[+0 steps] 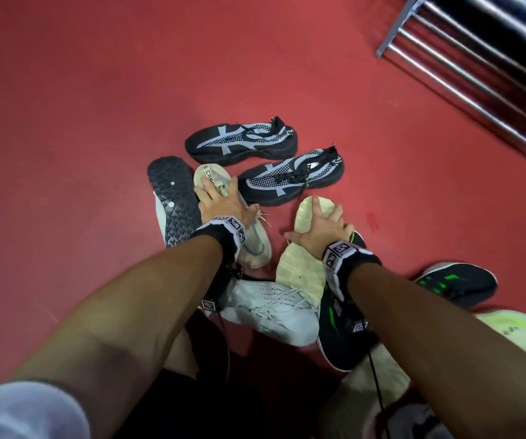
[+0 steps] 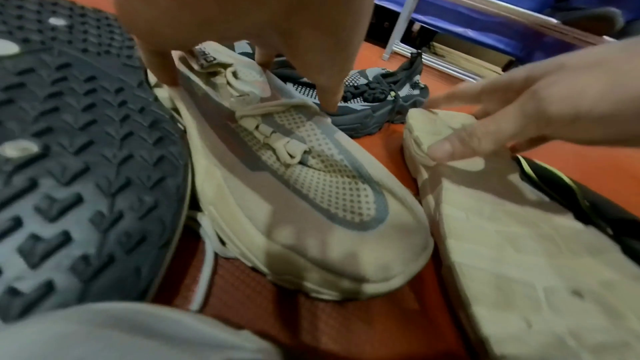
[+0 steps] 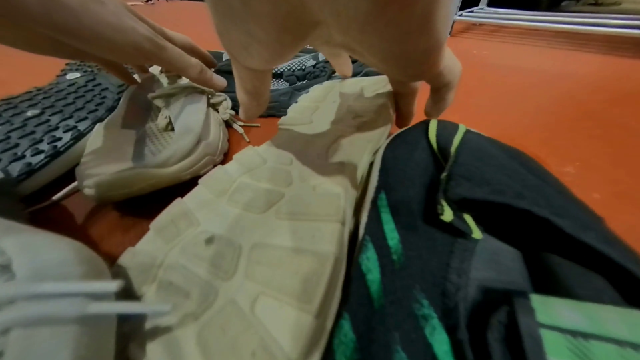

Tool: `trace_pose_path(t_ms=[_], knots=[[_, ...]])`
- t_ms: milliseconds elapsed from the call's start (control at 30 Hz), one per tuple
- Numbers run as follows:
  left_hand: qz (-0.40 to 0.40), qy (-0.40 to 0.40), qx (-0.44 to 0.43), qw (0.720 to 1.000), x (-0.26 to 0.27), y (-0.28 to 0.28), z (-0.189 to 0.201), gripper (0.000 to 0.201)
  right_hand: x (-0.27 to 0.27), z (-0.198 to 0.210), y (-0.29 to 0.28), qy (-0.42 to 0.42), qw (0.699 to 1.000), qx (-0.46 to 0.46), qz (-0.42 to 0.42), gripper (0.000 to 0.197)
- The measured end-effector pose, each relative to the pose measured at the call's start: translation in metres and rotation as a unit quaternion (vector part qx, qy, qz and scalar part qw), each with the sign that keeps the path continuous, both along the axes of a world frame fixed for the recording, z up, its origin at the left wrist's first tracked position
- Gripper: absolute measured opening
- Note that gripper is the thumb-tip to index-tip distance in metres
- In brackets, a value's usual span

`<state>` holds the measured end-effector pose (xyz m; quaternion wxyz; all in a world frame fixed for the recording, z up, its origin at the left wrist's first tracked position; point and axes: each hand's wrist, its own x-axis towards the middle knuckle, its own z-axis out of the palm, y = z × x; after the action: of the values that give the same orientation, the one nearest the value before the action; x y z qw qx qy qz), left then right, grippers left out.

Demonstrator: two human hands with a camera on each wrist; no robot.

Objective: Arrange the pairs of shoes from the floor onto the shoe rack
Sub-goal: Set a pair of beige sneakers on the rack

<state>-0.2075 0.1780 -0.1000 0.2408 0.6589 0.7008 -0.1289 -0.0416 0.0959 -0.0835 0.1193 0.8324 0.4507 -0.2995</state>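
Note:
Two beige sneakers lie among a heap of shoes on the red floor. One beige sneaker (image 1: 256, 248) stands upright. My left hand (image 1: 215, 193) grips it at the collar, thumb on one side and fingers down the other, as the left wrist view shows (image 2: 294, 188). The other beige sneaker (image 1: 302, 270) lies sole up. My right hand (image 1: 321, 221) holds its heel end, with the thumb and fingers curled over opposite edges of the sole (image 3: 259, 229). The shoe rack (image 1: 477, 74), with bare metal bars, stands at the upper right.
A black pair with a pale pattern (image 1: 242, 141) (image 1: 293, 182) sits just beyond my hands. An overturned black-soled shoe (image 1: 176, 204) touches the left sneaker. A white shoe (image 1: 271, 308), black-and-green shoes (image 1: 458, 283) and a neon yellow sole (image 1: 515, 331) lie near me.

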Motion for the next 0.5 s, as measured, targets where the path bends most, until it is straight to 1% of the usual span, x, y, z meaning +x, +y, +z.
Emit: trace_pose_path(t_ms=[67, 133, 200, 267, 333, 400, 500], knots=[[0.013, -0.004, 0.017, 1.0, 0.0, 0.0, -0.004, 0.084, -0.004, -0.004, 0.004, -0.03, 0.999, -0.012, 0.009, 0.121], [0.011, -0.001, 0.013, 1.0, 0.0, -0.003, -0.007, 0.086, -0.008, -0.008, 0.006, -0.057, 0.998, -0.005, 0.007, 0.126], [0.001, -0.001, 0.01, 1.0, 0.003, -0.006, -0.007, 0.087, -0.01, -0.011, 0.007, -0.071, 0.997, -0.003, 0.009, 0.125], [-0.002, -0.014, 0.008, 1.0, 0.005, -0.006, -0.006, 0.087, -0.01, -0.01, 0.009, -0.068, 0.998, -0.003, -0.008, 0.121], [0.003, -0.04, -0.019, 0.999, 0.003, -0.003, -0.003, 0.086, -0.009, -0.006, 0.013, -0.038, 0.998, 0.006, -0.043, 0.116], [0.004, -0.064, -0.041, 0.997, 0.0, 0.0, -0.001, 0.086, -0.006, -0.001, 0.014, -0.007, 0.997, 0.04, -0.069, 0.113], [-0.004, -0.065, -0.046, 0.997, 0.0, 0.0, 0.0, 0.09, 0.008, 0.007, 0.018, 0.095, 0.987, 0.094, -0.089, 0.112]])
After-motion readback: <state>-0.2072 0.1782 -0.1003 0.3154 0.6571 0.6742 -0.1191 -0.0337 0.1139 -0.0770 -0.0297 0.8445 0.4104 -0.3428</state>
